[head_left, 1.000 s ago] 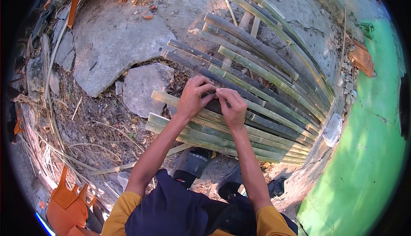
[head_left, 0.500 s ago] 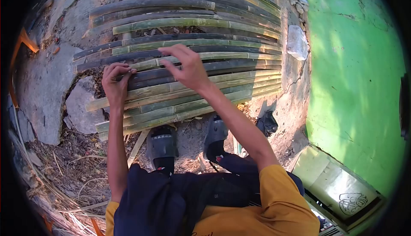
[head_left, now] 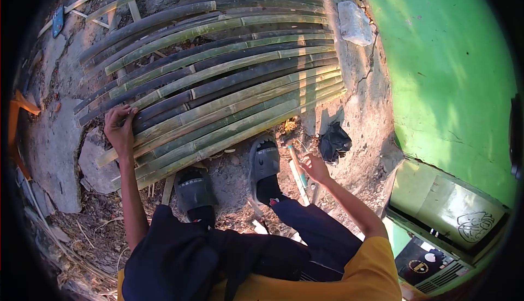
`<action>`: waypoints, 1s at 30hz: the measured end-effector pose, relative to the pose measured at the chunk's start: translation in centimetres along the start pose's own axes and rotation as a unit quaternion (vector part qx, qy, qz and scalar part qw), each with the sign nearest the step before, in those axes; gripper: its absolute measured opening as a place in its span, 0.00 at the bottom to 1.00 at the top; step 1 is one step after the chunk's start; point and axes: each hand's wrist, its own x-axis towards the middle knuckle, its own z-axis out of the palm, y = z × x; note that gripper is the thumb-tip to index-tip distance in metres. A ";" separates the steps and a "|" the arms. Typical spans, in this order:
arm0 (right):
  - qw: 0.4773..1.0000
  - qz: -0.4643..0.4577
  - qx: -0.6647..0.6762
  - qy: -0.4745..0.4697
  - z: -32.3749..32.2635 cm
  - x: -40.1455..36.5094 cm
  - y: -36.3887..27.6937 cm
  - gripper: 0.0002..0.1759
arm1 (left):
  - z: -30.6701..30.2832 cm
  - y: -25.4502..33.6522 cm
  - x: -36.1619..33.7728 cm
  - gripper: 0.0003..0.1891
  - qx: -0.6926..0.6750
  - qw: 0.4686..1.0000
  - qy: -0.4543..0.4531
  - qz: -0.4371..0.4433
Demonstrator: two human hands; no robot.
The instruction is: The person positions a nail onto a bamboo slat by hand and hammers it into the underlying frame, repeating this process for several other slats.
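Long split bamboo strips lie side by side on the ground, fanning out to the left. My left hand is at the left ends of the strips, thumb and fingers pinched at the end of a green one; whether something small is between them is hidden. Down at the right, below the strips, my right hand is beside a tool with a wooden and teal handle, its fingers partly spread and not clearly around it. A black plastic bag lies just above and right of that hand.
My sandaled feet stand at the strips' near edge. A whitish block sits past their right ends. The green wall and a cabinet-like box are at the right. Broken concrete slabs lie at the left.
My right hand has moved from above the strips down and right to beside the tool. My left hand stays at the strip ends. The view has shifted, showing more ground at the right.
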 end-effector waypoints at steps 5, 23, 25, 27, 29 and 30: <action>0.993 -0.046 0.048 0.093 3.5 0.9 -2.1 0.16 | -0.3 1.4 0.4 0.09 0.012 1.000 0.007 -0.006; 0.964 -0.256 0.045 0.050 -11.5 3.0 -22.9 0.12 | -0.9 0.6 0.5 0.12 -0.012 0.999 0.025 -0.038; 0.949 -0.305 0.069 0.045 -10.4 4.9 -29.0 0.12 | -1.1 0.9 0.6 0.12 -0.010 0.999 0.018 -0.034; 0.929 -0.353 0.094 0.053 -8.4 6.9 -34.4 0.13 | -1.2 0.8 0.5 0.12 -0.013 0.999 0.016 -0.036; 0.908 -0.394 0.122 0.077 -6.5 8.5 -39.6 0.13 | -1.4 0.6 0.8 0.11 -0.014 0.999 0.014 -0.035; 0.900 -0.404 0.137 0.088 -5.8 9.0 -41.8 0.13 | -1.5 0.6 0.8 0.11 -0.011 0.999 0.002 -0.041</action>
